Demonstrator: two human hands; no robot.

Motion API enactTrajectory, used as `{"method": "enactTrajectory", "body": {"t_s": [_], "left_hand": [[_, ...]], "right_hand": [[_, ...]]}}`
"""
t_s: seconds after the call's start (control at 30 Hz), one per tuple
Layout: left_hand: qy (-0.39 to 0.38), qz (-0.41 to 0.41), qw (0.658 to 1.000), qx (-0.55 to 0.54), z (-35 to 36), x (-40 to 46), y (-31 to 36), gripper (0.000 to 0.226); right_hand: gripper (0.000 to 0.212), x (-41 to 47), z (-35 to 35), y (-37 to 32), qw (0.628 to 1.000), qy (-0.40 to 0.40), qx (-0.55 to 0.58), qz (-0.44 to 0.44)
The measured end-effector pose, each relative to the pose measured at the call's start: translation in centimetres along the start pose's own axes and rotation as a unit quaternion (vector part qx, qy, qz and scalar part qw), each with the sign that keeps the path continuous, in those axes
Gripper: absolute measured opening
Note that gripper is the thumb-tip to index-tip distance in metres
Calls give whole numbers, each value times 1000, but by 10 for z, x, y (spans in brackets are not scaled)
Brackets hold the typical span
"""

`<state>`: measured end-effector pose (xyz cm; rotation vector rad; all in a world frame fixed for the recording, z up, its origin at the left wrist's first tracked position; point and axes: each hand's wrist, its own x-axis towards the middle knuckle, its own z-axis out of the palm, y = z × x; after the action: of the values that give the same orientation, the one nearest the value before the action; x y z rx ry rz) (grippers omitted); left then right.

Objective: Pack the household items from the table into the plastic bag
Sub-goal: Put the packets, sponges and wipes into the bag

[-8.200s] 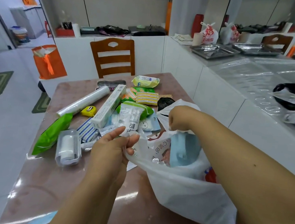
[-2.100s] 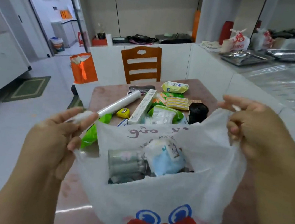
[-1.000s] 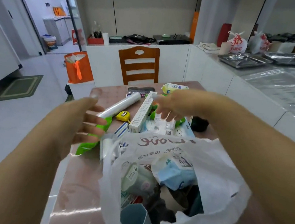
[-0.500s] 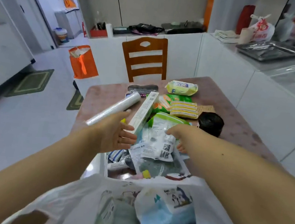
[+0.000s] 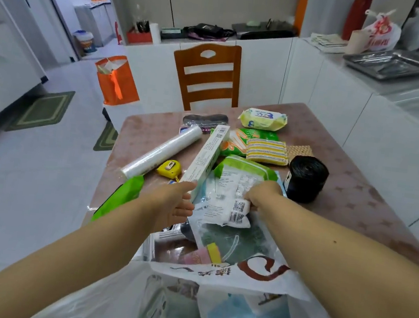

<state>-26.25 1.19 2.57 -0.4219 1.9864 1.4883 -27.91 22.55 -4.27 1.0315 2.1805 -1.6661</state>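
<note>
White packet (image 5: 227, 200) under right hand (image 5: 265, 193)

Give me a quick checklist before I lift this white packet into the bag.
1. Right hand on the white barcode-printed packet: ok, fingers touch it.
2. Firm grasp on the packet: cannot tell, fingers hidden.
3. Left hand free: ok, open beside the long white carton.
4. White plastic bag mouth open: ok, contents visible.
5. Path to the bag: ok, nothing between.
6. Black twine roll clear of the packet: ok, apart.
</note>
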Motion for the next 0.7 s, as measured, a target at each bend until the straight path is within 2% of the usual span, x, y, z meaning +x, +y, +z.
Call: {"method": "enactTrajectory", "body": {"t_s": [0.1, 0.17, 0.23, 0.3, 0.37, 0.4, 0.43, 0.47, 0.5, 0.53, 0.57, 0.6, 0.63, 0.7], "left_hand": [[2, 2, 1000, -14, -6, 3, -3, 62], [-21, -16, 999, -44, -9, -1, -6, 72], [-73, -25, 989, -124, -10, -6, -9, 78], [-98, 4, 966, -241, -10, -11, -8, 62], [-100, 56, 944, -309, -14, -13, -5, 39], [-89, 78, 943, -312, -18, -16, -5, 32], [-73, 94, 945, -306, -23, -16, -7, 28], [-63, 114, 946, -295, -29, -15, -11, 30], [-56, 131, 944, -297, -34, -15, -15, 34], [-60, 138, 941, -302, -40, -15, -20, 33], [-73, 132, 939, -309, -44, -14, -24, 31], [-84, 121, 938, -314, -47, -13, -29, 35], [-93, 116, 935, -321, -50, -13, -32, 40], [-68, 116, 932, -337, -54, -12, -35, 36]], "right_hand": [[14, -39, -3, -31, 996, -22, -37, -82], [19, -61, -3, -52, 987, -71, -40, -135], [25, -85, -1, -70, 973, -153, 7, -175], [20, -96, 4, -77, 952, -234, 61, -189], [26, -92, 11, -74, 950, -253, 80, -165], [34, -85, 14, -70, 958, -243, 54, -142], [36, -78, 18, -62, 964, -228, -18, -138], [31, -74, 22, -51, 951, -225, -142, -159], [25, -71, 28, -39, 906, -236, -289, -200], [28, -70, 35, -26, 834, -257, -422, -244], [36, -71, 43, -13, 760, -282, -515, -278], [44, -74, 51, -3, 701, -301, -574, -297], [50, -75, 59, 4, 659, -309, -610, -312], [54, -77, 68, 9, 617, -303, -652, -319]]}}
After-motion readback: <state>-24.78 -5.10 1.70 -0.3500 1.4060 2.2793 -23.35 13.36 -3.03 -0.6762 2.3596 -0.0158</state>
